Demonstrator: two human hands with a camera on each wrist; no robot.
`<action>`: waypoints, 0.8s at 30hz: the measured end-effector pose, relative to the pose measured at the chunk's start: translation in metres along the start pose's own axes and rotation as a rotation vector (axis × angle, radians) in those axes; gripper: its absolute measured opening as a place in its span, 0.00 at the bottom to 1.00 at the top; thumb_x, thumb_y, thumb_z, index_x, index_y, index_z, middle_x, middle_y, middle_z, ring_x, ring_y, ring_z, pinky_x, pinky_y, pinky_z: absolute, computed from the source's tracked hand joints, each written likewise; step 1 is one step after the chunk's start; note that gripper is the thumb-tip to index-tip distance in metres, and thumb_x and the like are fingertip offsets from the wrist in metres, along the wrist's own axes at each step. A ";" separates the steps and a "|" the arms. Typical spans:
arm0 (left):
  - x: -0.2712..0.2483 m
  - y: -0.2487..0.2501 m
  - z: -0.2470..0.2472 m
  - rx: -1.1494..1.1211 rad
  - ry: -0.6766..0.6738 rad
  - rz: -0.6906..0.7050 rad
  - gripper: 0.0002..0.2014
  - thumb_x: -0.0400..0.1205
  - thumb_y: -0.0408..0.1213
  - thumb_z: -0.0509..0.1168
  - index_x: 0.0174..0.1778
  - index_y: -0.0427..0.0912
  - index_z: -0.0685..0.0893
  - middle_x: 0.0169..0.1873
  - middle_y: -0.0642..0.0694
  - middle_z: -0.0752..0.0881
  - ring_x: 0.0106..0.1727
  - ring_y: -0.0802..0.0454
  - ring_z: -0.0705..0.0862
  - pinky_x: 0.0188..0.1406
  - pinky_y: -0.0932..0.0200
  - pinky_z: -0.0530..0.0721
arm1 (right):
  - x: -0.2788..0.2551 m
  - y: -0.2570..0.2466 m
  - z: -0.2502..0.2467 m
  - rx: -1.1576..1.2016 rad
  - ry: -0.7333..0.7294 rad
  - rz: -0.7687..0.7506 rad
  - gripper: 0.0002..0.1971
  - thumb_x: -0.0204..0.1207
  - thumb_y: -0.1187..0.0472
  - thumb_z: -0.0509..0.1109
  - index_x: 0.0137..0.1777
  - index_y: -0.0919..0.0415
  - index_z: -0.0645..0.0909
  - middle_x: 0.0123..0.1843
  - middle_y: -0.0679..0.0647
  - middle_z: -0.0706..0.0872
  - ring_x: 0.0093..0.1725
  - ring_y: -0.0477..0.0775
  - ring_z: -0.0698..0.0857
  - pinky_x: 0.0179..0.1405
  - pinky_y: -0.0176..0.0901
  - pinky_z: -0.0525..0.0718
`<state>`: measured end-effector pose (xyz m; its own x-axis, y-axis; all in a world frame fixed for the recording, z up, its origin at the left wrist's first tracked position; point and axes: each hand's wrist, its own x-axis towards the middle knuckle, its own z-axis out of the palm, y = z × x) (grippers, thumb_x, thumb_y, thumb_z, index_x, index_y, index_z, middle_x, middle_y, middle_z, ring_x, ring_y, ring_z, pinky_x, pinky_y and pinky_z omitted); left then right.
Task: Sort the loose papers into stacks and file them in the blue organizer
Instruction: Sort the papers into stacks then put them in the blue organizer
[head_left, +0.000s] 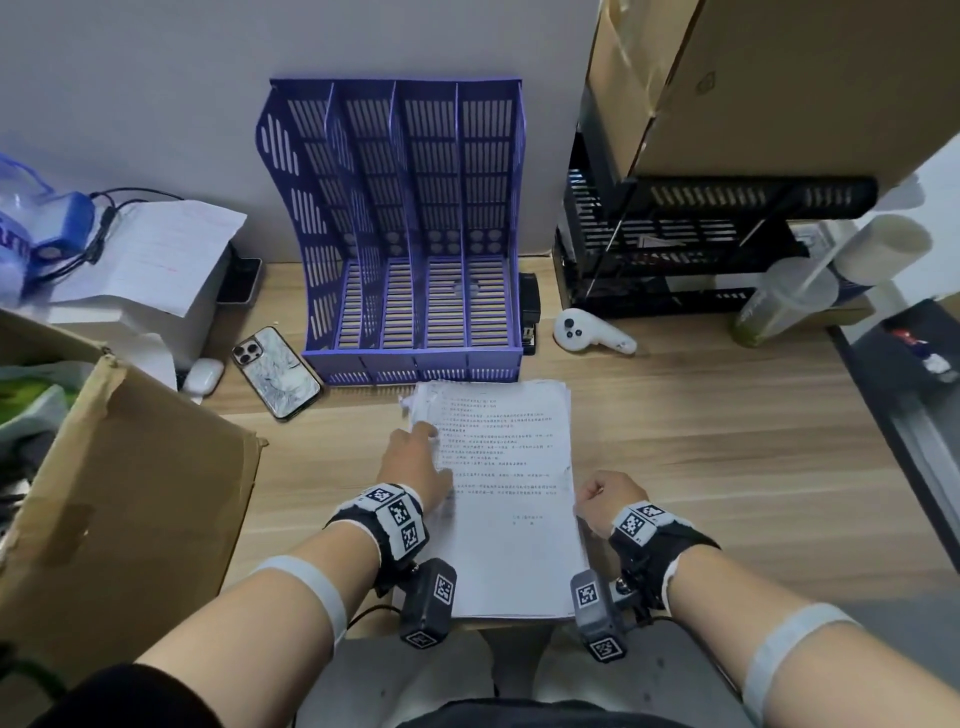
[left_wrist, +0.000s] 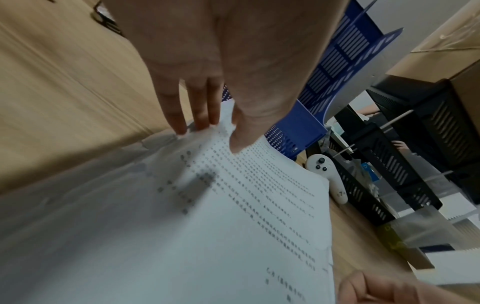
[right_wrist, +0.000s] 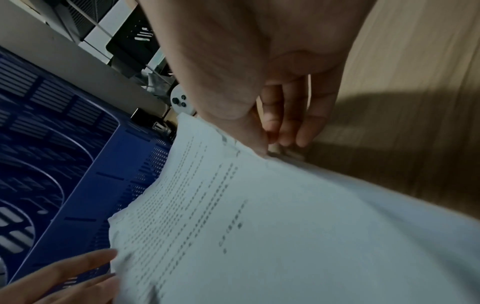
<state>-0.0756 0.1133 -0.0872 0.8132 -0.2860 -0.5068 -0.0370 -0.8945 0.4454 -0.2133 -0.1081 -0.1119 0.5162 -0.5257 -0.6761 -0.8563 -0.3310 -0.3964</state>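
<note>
Squaring a thick white paper stack (head_left: 506, 499) on the wood-grain table (head_left: 727, 441), I work before the slotted blue organizer (head_left: 410, 228).
My left hand (head_left: 415, 462) pinches its curled left edge, fingers (left_wrist: 179, 115) straight; my right hand (head_left: 605, 499) pinches its right edge.

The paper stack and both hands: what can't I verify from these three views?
- Printed text on the paper stack: too small in the head view, blurred in both wrist views.
- Sheet count: only the top page and ragged edges show.
- Left hand fingers: whether they pinch or just touch the far left corner is blurred.
- Right hand: its fingers curl at the stack's right edge; the contact is shadowed.
- Blue organizer: cropped in both wrist views.
</note>
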 end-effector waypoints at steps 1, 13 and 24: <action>0.002 0.000 0.000 -0.001 0.028 -0.027 0.30 0.79 0.36 0.71 0.76 0.46 0.69 0.67 0.38 0.75 0.64 0.39 0.81 0.66 0.48 0.81 | 0.001 0.004 -0.001 0.018 0.008 -0.002 0.05 0.68 0.64 0.65 0.36 0.56 0.82 0.39 0.53 0.90 0.41 0.59 0.90 0.41 0.50 0.92; 0.009 0.010 0.012 -0.093 -0.097 0.023 0.19 0.79 0.37 0.69 0.68 0.46 0.81 0.63 0.48 0.86 0.62 0.49 0.85 0.62 0.60 0.79 | -0.004 0.020 -0.012 0.039 0.002 -0.066 0.08 0.75 0.56 0.69 0.51 0.59 0.79 0.44 0.51 0.84 0.42 0.52 0.81 0.31 0.37 0.72; 0.013 0.079 0.043 -0.385 -0.208 0.021 0.33 0.77 0.48 0.75 0.73 0.44 0.68 0.47 0.50 0.83 0.45 0.48 0.84 0.47 0.55 0.84 | -0.003 0.054 -0.082 0.387 0.145 -0.211 0.07 0.81 0.64 0.65 0.57 0.58 0.79 0.56 0.54 0.89 0.57 0.55 0.88 0.61 0.57 0.85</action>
<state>-0.0927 0.0242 -0.0899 0.6786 -0.4013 -0.6152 0.1987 -0.7060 0.6798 -0.2600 -0.1885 -0.0806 0.6531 -0.5915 -0.4729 -0.6609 -0.1401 -0.7373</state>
